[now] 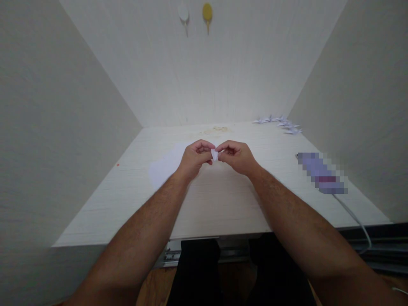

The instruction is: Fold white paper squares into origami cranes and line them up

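Note:
A small folded piece of white paper (pixel 214 154) is held up between my two hands, above the middle of the white desk (pixel 216 208). My left hand (pixel 198 157) pinches its left side between thumb and fingers. From the other side, the fingertips of my right hand (pixel 236 155) grip the paper's right edge. The finer folds are too small to make out. Several white paper cranes (pixel 288 125) stand in a cluster at the back right corner of the desk.
White paper sheets (pixel 162 168) lie left of my hands. A blurred-out phone-like device (pixel 320 172) lies on the right, its cable (pixel 353 216) running over the front edge. Walls enclose the desk on three sides. Two hooks, white (pixel 183 12) and yellow (pixel 207 12), hang on the back wall.

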{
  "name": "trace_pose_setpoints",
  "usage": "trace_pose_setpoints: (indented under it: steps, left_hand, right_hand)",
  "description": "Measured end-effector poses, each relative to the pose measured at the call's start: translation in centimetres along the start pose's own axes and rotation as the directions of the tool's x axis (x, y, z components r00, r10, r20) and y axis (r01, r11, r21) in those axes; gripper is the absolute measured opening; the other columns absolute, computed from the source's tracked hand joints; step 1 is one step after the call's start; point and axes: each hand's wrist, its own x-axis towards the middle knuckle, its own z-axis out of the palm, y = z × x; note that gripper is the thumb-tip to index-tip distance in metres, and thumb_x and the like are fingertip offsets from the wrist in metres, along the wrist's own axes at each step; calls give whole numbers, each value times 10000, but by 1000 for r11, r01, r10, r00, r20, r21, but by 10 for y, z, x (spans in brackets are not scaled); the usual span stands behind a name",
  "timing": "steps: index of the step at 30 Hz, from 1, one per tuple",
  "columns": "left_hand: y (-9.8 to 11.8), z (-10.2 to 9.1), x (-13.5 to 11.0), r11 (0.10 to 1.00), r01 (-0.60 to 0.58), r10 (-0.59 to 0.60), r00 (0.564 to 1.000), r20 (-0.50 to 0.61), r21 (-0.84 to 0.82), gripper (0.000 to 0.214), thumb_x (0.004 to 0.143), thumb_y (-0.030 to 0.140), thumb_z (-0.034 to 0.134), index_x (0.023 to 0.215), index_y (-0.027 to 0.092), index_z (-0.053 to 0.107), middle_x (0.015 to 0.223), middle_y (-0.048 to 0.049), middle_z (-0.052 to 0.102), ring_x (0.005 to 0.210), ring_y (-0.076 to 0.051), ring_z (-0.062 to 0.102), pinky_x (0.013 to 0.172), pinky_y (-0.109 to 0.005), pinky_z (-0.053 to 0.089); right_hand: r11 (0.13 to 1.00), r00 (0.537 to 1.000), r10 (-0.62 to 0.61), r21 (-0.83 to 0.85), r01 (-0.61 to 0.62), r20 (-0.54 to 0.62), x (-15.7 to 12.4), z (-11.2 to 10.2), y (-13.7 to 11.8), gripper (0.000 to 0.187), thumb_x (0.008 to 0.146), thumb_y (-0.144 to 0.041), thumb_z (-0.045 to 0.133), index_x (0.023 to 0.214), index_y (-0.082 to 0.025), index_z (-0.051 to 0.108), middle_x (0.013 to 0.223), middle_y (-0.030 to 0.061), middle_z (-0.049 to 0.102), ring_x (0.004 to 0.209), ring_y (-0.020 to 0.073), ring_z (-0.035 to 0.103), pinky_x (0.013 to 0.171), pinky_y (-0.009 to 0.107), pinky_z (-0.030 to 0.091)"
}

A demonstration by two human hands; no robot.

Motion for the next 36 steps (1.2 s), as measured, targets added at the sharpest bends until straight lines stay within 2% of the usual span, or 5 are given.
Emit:
trace_pose_setpoints:
  steps: [4,11,16,25,36]
  left_hand:
    - [0,1,0,999,-37,37,999,-1,16,237,589,171,752,800,151,645,681,7,641,550,-87,570,522,-222,482]
    - [0,2,0,1000,-29,29,999,-20,-2,244,608,174,766,821,145,649,704,-10,665,563,-89,585,549,-225,484]
    - [0,1,0,999,-27,27,1000,-10,21,248,614,187,776,821,145,646,690,-8,658,567,-94,588,552,-229,486]
    - [4,1,1,999,14,-15,1000,23,45,201,600,166,747,781,155,662,585,25,609,490,-81,544,494,-214,452]
    - [12,10,-7,988,-84,88,996,-27,131,202,636,249,794,729,167,635,639,-3,653,541,-100,589,502,-226,484]
  right_hand:
    - [1000,1000,-17,-18,16,-11,0,0,-1,172,705,-196,675,873,-168,696,646,-17,643,546,88,536,513,227,403]
    - [996,999,21,85,-24,29,2,1,-2,245,668,-200,695,911,-175,676,679,-23,648,595,104,587,551,239,465]
    - [998,999,33,57,-33,16,1,1,-2,180,692,-220,672,868,-181,681,608,-34,621,557,103,579,534,237,447]
    - [999,1000,-26,-24,26,-17,0,2,3,112,776,-253,632,845,-202,705,653,-15,659,590,114,616,566,252,487]
    - [996,996,18,94,-9,-88,1,3,-2,138,760,-333,690,778,-198,663,638,-21,641,560,99,576,542,249,486]
